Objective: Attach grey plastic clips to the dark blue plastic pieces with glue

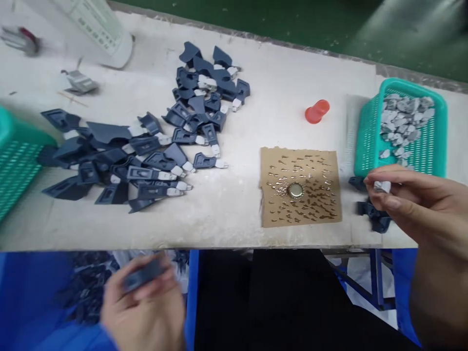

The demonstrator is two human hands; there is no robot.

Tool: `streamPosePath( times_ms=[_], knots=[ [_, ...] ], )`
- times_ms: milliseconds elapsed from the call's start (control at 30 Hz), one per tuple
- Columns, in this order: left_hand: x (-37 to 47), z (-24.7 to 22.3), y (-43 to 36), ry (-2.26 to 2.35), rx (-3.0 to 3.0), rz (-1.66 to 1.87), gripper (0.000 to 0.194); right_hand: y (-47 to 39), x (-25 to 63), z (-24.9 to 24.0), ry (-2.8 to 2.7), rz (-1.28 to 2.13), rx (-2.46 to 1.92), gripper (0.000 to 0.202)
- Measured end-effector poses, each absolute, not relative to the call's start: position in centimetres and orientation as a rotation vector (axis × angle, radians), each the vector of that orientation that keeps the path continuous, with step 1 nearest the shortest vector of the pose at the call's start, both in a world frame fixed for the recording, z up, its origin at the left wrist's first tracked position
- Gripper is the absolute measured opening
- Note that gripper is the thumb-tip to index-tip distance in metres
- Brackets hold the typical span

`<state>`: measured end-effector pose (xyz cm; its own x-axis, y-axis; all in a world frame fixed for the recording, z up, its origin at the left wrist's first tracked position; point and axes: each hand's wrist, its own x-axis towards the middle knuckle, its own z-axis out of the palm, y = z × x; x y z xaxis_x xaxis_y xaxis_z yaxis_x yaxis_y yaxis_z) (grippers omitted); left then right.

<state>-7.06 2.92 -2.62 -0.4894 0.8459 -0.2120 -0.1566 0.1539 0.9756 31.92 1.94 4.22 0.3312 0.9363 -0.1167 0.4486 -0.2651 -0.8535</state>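
Head view. Left hand (pixel 144 304): low in the frame, below the table edge, blurred; fingers closed around one dark blue plastic part (pixel 143 275), held above a blue bin (pixel 32 292) of what look like similar parts.

Right hand (pixel 413 202): over the right end of the table, thumb and forefinger pinched together on a small grey insert (pixel 382 186), held just in front of the right basket.

Table (pixel 226 214): pale, dusty work surface, its near edge crossing the middle of the frame.

Pile of dark blue parts (pixel 146 151): many pieces, most with a pale grey tip fitted, spread in two loose clusters over the left and centre of the table.

Loose dark blue parts (pixel 376 217): a few, lying on the table under and just beside the right hand.

Right basket (pixel 369 141): teal mesh, at the right end of the table, holding a heap of grey inserts (pixel 402 122).

Left basket (pixel 16 168): teal mesh, cut off by the left edge.

Cardboard square (pixel 302 187): brown, marked with many small glossy dabs, lying between the pile and the right basket; a metal bottle cap (pixel 295 190) sits near its centre.

Red cap (pixel 316 111): on its side, behind the cardboard, apart from it.

White container (pixel 106 34): at the far left rear, partly out of frame.

Small grey metal piece (pixel 79 82): near the white container.
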Motion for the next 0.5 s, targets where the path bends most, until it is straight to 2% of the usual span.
streamPosePath(
  times_ms=[100, 167, 333, 400, 500],
  knots=[
    [-1.0, -2.1, 4.4, 0.909, 0.740, 1.316, 0.033, 1.9, 30.0, 4.0, -1.283, 0.729, -1.957, 0.036],
    [2.0, -2.1, 5.0, 0.689, 0.781, 1.188, 0.035, 1.9, 28.7, 3.9, -1.377, 0.592, -2.009, 0.040],
    [4.5, -2.2, 5.2, 0.586, 0.680, 1.041, 0.036, 2.9, 27.1, 2.9, -2.015, 0.153, -1.934, 0.013],
    [4.4, -2.4, 5.2, 0.603, 0.658, 1.035, 0.035, 3.7, 26.8, 2.2, -2.192, 0.053, -1.728, 0.014],
    [4.1, -2.8, 5.2, 0.638, 0.706, 1.072, 0.035, 4.5, 26.5, 1.4, -2.297, 0.017, -1.534, 0.029]
  ],
)
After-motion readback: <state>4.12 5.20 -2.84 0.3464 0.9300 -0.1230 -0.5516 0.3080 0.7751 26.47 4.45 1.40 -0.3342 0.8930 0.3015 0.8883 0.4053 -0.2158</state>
